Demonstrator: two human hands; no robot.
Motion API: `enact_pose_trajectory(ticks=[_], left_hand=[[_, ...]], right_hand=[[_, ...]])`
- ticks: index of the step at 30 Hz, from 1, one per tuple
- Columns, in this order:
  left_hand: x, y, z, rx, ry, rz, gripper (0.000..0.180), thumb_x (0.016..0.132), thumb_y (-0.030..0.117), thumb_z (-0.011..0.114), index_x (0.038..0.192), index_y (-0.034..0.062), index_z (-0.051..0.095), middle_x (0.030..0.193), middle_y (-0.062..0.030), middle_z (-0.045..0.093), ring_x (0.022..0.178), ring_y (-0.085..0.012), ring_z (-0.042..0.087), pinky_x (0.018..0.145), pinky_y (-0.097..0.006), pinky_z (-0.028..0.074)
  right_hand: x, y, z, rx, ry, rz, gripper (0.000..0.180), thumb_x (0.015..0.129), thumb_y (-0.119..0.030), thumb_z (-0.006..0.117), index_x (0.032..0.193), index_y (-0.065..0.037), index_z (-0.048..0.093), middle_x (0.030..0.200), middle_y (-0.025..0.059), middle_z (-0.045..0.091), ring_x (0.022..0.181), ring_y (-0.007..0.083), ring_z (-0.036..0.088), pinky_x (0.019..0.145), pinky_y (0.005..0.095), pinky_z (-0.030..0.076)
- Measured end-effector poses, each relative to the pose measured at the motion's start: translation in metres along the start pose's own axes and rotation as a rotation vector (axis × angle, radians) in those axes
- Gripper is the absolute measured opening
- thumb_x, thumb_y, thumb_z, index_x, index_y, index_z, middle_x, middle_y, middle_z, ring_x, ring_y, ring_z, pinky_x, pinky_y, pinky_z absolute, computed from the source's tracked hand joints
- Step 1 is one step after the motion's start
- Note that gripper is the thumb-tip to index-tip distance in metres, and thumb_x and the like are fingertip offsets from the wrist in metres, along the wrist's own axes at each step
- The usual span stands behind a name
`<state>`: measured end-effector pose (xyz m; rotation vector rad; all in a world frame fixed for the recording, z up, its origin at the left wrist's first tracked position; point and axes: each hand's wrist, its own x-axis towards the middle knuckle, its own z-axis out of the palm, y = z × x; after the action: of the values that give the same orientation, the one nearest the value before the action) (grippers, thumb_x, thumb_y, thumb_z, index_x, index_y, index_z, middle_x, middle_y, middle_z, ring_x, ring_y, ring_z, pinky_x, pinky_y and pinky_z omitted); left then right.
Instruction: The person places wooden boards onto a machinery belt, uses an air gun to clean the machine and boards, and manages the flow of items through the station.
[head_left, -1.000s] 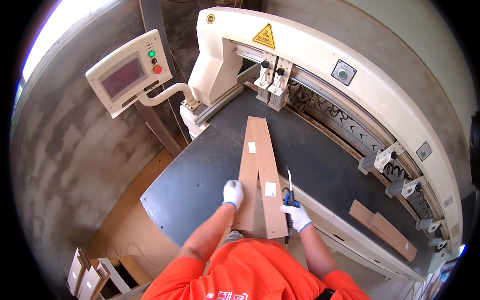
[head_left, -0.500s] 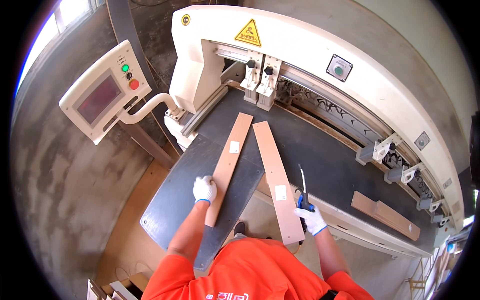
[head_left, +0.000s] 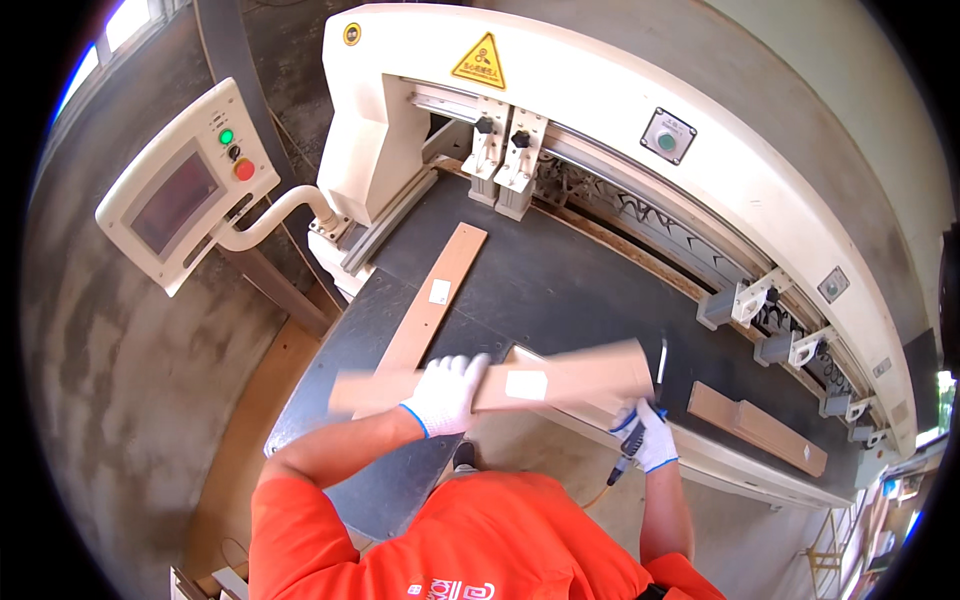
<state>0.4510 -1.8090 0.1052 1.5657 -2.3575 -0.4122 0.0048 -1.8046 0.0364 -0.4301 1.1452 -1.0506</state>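
A long light-brown wooden board (head_left: 590,378) with a white label is held crosswise in front of me, its ends blurred by motion. My left hand (head_left: 450,393), in a white glove, is closed over it left of the label. My gloved right hand (head_left: 652,440) is wrapped around a blue-and-black air blow gun (head_left: 626,458) with a thin metal nozzle, close to the board's right end. Beneath the held board, a second labelled board (head_left: 452,268) lies slantwise on the dark worktable (head_left: 600,290), partly covered.
A white machine (head_left: 600,90) with clamps spans the far side of the table. To the left, a control panel (head_left: 185,190) with a screen and buttons hangs on a curved arm. A few stacked boards (head_left: 755,428) lie at the right. A hose trails from the blow gun.
The right-hand board has swung from lengthwise to crosswise. My left hand has left the other board and moved right to grip this one. The blow gun has shifted slightly right.
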Motion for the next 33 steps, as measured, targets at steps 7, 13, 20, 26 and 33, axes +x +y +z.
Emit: enact_pose_trajectory(ticks=[7, 13, 20, 26, 33], left_hand=[[0.041, -0.034, 0.084, 0.03, -0.043, -0.609, 0.101, 0.074, 0.029, 0.076, 0.156, -0.0104, 0.033, 0.128, -0.034, 0.058, 0.114, -0.0475, 0.062, 0.101, -0.055, 0.048], [0.039, -0.059, 0.059, 0.206, 0.011, -0.708, 0.135, 0.058, 0.065, 0.092, 0.16, -0.0029, 0.035, 0.167, -0.0314, 0.027, 0.154, -0.0546, 0.024, 0.122, -0.07, 0.016], [0.025, -0.079, 0.045, 0.167, -0.089, -0.643, 0.14, 0.053, 0.076, 0.09, 0.16, 0.0021, 0.038, 0.163, -0.0292, 0.032, 0.15, -0.0517, 0.029, 0.119, -0.069, 0.025], [-0.017, -0.062, 0.067, 0.229, -0.002, -0.519, 0.133, 0.053, 0.075, 0.088, 0.157, 0.0042, 0.043, 0.158, -0.0264, 0.034, 0.148, -0.0498, 0.028, 0.116, -0.071, 0.023], [0.028, -0.086, 0.077, 0.22, 0.121, -0.468, 0.114, 0.057, 0.065, 0.086, 0.148, 0.0061, 0.051, 0.154, -0.0238, 0.039, 0.142, -0.0477, 0.034, 0.109, -0.064, 0.032]], right_hand=[[-0.026, 0.04, 0.04, -0.205, 0.022, 0.108, 0.019, 0.101, -0.021, 0.074, 0.101, -0.003, 0.07, 0.083, 0.0077, 0.071, 0.071, 0.0223, 0.07, 0.069, 0.0389, 0.06], [-0.037, 0.03, 0.114, -0.847, -0.158, 0.236, 0.028, 0.095, -0.03, 0.08, 0.095, -0.004, 0.07, 0.076, 0.0003, 0.067, 0.066, 0.0112, 0.061, 0.065, 0.0291, 0.052], [-0.011, 0.035, 0.154, -1.439, -0.152, 0.057, 0.056, 0.093, -0.059, 0.067, 0.093, -0.004, 0.074, 0.086, 0.017, 0.076, 0.083, 0.0346, 0.073, 0.078, 0.0457, 0.054], [-0.011, 0.0, 0.195, -1.19, -0.284, 0.222, 0.041, 0.092, -0.045, 0.075, 0.09, -0.004, 0.07, 0.075, 0.0066, 0.069, 0.069, 0.0192, 0.064, 0.069, 0.0358, 0.052], [-0.012, 0.042, 0.13, -0.998, -0.191, 0.224, 0.043, 0.091, -0.044, 0.079, 0.093, -0.002, 0.07, 0.078, 0.0041, 0.068, 0.071, 0.0155, 0.063, 0.07, 0.0331, 0.052]])
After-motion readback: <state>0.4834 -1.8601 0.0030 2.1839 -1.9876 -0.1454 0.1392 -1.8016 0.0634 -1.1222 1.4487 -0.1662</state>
